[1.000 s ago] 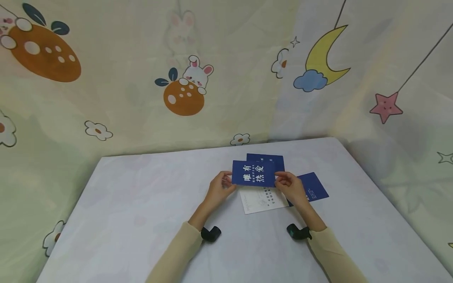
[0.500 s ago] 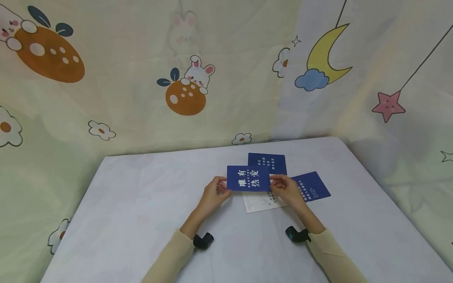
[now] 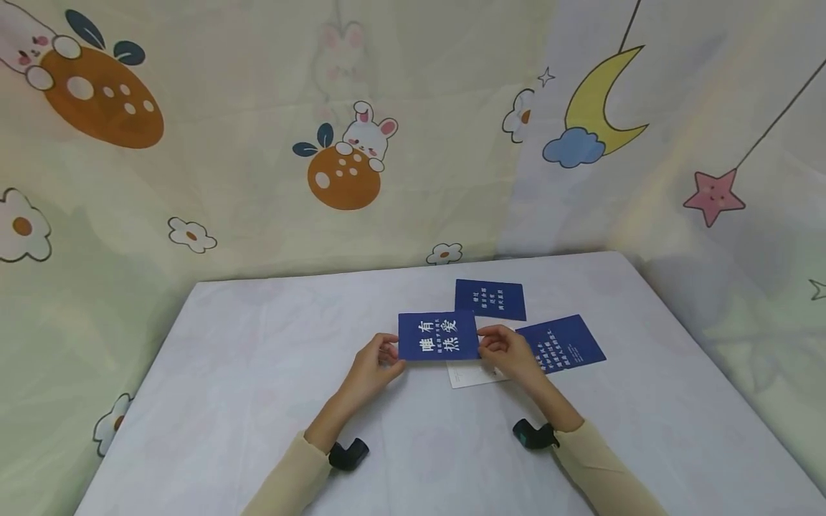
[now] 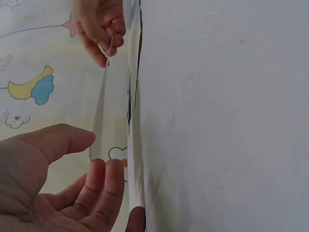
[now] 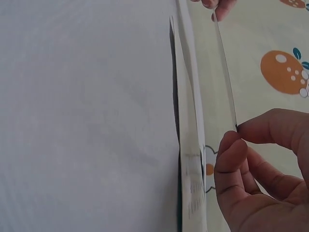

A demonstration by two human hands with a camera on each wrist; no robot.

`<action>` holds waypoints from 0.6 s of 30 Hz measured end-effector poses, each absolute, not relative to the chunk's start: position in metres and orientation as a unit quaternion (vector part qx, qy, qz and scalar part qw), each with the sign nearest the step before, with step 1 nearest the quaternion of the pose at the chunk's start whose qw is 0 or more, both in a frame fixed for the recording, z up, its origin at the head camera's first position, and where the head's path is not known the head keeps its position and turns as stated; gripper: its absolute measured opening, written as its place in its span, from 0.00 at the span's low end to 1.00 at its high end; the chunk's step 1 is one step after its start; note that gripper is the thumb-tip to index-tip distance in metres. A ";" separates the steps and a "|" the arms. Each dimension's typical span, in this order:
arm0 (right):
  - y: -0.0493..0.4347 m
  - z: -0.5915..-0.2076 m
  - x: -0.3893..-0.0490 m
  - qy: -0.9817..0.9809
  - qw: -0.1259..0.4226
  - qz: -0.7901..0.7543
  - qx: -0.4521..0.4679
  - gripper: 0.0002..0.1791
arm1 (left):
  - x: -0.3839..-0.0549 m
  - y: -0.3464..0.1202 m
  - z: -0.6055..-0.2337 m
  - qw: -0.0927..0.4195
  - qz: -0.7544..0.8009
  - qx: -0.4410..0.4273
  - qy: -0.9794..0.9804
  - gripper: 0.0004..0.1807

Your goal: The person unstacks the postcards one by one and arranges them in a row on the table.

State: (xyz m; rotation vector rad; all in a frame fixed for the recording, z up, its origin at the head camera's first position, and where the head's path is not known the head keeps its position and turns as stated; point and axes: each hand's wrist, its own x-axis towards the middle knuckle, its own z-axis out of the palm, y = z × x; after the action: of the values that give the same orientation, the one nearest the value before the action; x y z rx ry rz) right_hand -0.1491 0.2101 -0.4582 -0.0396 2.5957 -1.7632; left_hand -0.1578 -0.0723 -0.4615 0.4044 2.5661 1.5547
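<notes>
A blue card (image 3: 437, 337) with white lettering is held up off the table between both hands. The left hand (image 3: 369, 369) pinches its left edge between thumb and fingers. At the opposite edge, the right hand (image 3: 510, 355) pinches it the same way. Both wrist views show the card nearly edge-on, a thin pale strip (image 4: 99, 121) apart from the tabletop. Behind it lies a second blue card (image 3: 490, 299). Another blue card (image 3: 564, 344) lies slanted to the right, partly behind the right hand. A white printed card (image 3: 467, 374) is mostly hidden under the held card and right hand.
The table (image 3: 271, 401) has a white cover. A patterned cloth wall (image 3: 245, 143) with cartoon rabbits, a moon and a star rises behind its back edge and at the sides. Black wrist cameras (image 3: 349, 454) are worn on both wrists.
Both hands have carried the held card leftward and nearer the person. More of the back and right blue cards shows. The grip at both edges stays the same.
</notes>
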 end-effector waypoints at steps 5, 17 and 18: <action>0.201 -0.460 -0.147 0.821 0.017 -0.570 -0.024 0.20 | -0.152 -0.084 -0.463 0.059 0.504 0.128 0.852 0.23; 0.182 -0.458 -0.139 0.833 0.056 -0.547 -0.057 0.23 | -0.135 -0.107 -0.467 0.069 0.490 0.123 0.860 0.23; 0.181 -0.457 -0.139 0.837 0.061 -0.541 -0.063 0.23 | -0.134 -0.108 -0.467 0.069 0.490 0.122 0.860 0.23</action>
State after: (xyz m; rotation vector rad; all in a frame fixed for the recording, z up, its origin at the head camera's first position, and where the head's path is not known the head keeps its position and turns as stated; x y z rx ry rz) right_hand -0.1394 0.1811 -0.4572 -0.1897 2.5299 -1.6358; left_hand -0.1343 -0.1084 -0.4674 0.3670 2.5906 1.4760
